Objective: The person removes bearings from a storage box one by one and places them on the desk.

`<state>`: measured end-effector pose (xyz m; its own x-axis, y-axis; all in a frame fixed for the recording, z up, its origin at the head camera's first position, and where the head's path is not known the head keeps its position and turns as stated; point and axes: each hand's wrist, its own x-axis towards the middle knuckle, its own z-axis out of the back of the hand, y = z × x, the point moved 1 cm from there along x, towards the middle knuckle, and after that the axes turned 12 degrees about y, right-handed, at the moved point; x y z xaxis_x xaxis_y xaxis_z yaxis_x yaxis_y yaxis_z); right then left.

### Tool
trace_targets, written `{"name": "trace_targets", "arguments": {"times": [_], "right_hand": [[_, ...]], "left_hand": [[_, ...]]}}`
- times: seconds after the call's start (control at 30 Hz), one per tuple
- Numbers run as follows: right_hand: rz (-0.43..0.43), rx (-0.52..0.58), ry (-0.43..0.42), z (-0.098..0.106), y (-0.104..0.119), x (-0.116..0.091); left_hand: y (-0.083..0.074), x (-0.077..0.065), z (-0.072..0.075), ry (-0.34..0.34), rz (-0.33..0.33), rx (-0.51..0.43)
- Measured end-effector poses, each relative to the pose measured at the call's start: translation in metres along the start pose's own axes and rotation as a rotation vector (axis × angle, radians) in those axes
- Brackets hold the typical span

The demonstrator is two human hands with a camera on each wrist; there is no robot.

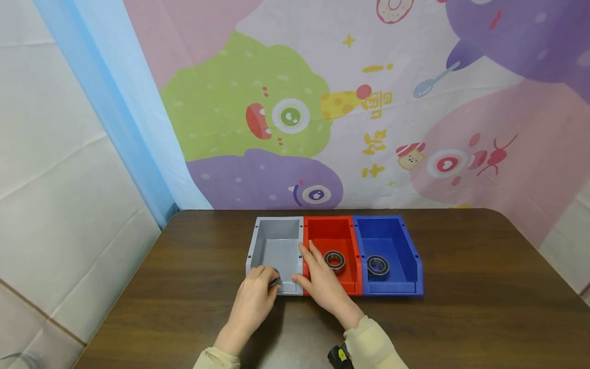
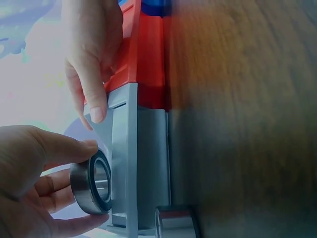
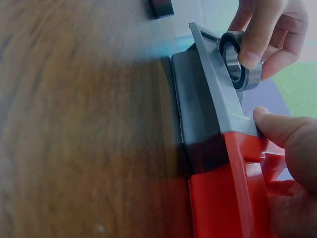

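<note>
My left hand (image 1: 252, 299) pinches a ball bearing (image 2: 91, 183) between thumb and fingers at the front lip of the grey bin (image 1: 279, 225). The bearing is a steel ring with a dark seal, tilted on edge. My right hand (image 1: 324, 283) rests with fingers extended where the grey and red bins meet, its thumb at the grey side. A second bearing (image 1: 334, 261) lies in the red bin (image 1: 329, 225), near that hand. In the blue bin (image 1: 405, 256) is another bearing (image 1: 378, 266). The right palm's underside is hidden in the head view.
The three bins stand side by side on a brown wooden table (image 1: 470, 277). Behind the table hangs a cartoon-printed cloth (image 1: 295, 77). A black device (image 1: 340, 356) is at the right wrist. A rounded dark-rimmed object (image 2: 176, 223) shows low in the left wrist view.
</note>
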<state>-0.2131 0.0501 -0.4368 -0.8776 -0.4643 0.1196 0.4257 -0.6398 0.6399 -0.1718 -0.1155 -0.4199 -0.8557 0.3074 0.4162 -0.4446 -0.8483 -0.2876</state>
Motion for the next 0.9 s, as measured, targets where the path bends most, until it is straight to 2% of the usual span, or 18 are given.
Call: {"name": "trace_targets", "arguments": {"times": [0.3,0.6,0.9], "right_hand": [[-0.002,0.001,0.002,0.0001,0.0002,-0.0001],[0.000,0.004,0.005,-0.0001,0.0001,-0.0001],[-0.003,0.017,0.010,0.0002,0.0007,-0.0005]], "left_hand": [[-0.0008,0.0001,0.0035,0.021,-0.007,-0.004],[0.0001,-0.0051,0.0067,0.087,-0.003,0.003],[-0.0007,-0.0092,0.0094,0.097,-0.012,0.012]]}}
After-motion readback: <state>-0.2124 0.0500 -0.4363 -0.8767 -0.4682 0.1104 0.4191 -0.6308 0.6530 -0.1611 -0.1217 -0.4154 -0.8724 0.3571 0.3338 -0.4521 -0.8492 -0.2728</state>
